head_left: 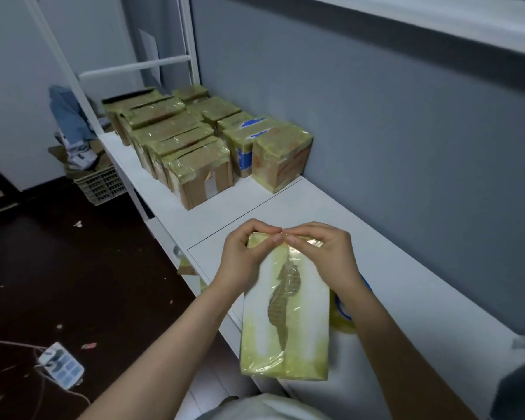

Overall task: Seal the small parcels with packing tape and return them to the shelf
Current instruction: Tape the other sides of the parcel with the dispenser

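The small oblong parcel (285,328), white-faced and wrapped in glossy yellowish packing tape, lies over the front edge of the long white shelf (406,298). Whether it rests on the board or is carried by the hands alone cannot be told. Its long axis runs away from the person: the near end juts past the shelf edge toward the body, and the far end points toward the grey wall, leaning slightly left. A ragged brown strip of bare cardboard runs down the middle of its top face, under the film.

The left hand (243,256) and right hand (322,253) both have curled fingers pinching the taped far edge of the parcel, their fingertips meeting at the centre. This looks like the tape end being pressed down or torn, so this parcel seems nearly sealed but is not yet put away.

A roll of yellowish packing tape (343,313) (blue on its core) lies on the shelf, mostly hidden under the right forearm. Further along the shelf stand two rows of taped cardboard parcels (194,147), seemingly finished. How many remain unsealed cannot be seen.
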